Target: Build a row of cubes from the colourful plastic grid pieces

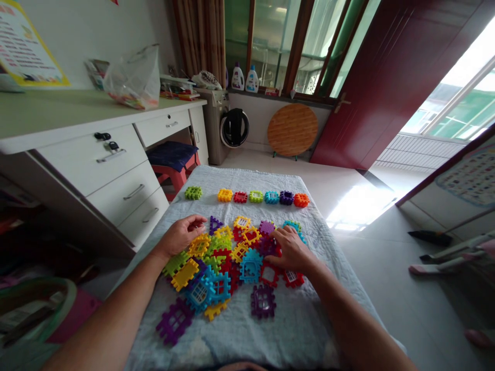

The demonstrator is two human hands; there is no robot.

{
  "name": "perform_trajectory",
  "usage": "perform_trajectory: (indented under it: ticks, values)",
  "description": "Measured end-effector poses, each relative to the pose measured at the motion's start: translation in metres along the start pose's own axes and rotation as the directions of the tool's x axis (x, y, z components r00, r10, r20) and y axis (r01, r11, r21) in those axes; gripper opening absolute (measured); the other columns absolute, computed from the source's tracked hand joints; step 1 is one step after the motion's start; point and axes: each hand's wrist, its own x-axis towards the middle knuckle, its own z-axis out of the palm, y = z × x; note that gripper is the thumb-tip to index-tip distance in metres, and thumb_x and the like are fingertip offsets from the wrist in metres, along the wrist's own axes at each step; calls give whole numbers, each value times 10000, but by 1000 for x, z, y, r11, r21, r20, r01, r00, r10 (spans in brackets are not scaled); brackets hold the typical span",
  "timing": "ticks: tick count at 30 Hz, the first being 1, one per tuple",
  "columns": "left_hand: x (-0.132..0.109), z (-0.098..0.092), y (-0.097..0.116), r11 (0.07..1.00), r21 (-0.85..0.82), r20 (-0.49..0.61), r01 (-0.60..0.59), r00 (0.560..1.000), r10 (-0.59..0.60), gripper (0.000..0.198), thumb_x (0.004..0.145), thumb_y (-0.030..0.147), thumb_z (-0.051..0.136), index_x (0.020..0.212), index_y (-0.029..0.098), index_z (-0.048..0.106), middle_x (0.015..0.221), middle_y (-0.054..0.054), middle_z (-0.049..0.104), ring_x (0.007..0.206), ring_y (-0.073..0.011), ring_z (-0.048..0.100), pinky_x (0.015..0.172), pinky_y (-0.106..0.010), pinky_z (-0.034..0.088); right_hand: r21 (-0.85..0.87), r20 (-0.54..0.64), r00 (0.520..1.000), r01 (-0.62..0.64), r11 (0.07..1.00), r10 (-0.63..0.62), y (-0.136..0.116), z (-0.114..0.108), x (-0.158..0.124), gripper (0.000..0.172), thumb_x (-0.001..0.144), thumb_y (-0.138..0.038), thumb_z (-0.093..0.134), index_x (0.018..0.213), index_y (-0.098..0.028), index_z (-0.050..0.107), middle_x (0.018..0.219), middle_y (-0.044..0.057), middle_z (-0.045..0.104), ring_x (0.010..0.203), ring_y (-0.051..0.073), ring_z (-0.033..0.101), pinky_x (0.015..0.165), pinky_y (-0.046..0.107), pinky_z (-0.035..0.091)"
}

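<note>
A mixed pile of plastic interlocking building blocks, with notched edges and window shapes, lies on a cloth-covered table (pixel 297 319). My left hand (pixel 181 236) is at the pile's left edge, fingers loosely bent and nothing seen in them; a purple triangular block (pixel 215 224) lies just right of its fingertips. Over the right side of the pile is my right hand (pixel 291 248), fingers apart and reaching down among the blocks. Close to it are a purple block (pixel 266 228), a red frame block (pixel 269 274) and a teal block (pixel 293 225). Its fingertips are partly hidden.
Behind the pile stands a row of assembled block cubes, from a green cube (pixel 193 193) to an orange cube (pixel 301 200). Nearer me lie two purple window blocks (pixel 263 301). A white desk (pixel 112 170) and a blue-topped stool (pixel 172 155) stand left.
</note>
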Motion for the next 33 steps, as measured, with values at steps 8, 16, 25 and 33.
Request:
perform_trajectory:
  ticks: [8,16,25,33]
  values:
    - [0,0,0,1000,-8,-2,3,1000,-3,413,733,472,632,1020,175,637,916,-56,679,834,-209,636,785,-320,510,14,-120,992,-46,999,48,7,-5,5,225,687,-354,710,828,-211,607,840,41,561,853,214,465,796,365,363]
    - [0,-1,3,1000,-4,0,4,1000,-4,406,724,469,646,1003,175,647,899,-49,678,816,-199,635,757,-296,506,-20,-31,999,-29,999,28,-3,-5,5,529,590,-604,732,902,-214,557,890,56,558,852,233,459,776,375,363]
    - [1,-1,-1,1000,18,-3,-8,1000,8,395,731,461,635,1006,178,651,891,-45,679,804,-195,634,754,-295,507,-50,-48,997,-63,997,60,-11,5,4,393,604,-422,718,875,-205,533,867,49,545,821,225,466,782,376,366]
    - [1,0,0,1000,1,0,2,1000,-2,395,726,453,640,1011,179,644,872,-41,668,774,-193,622,745,-306,504,163,-176,979,-75,984,103,4,-5,12,411,646,-218,621,1041,-204,512,958,50,512,871,206,495,813,351,406]
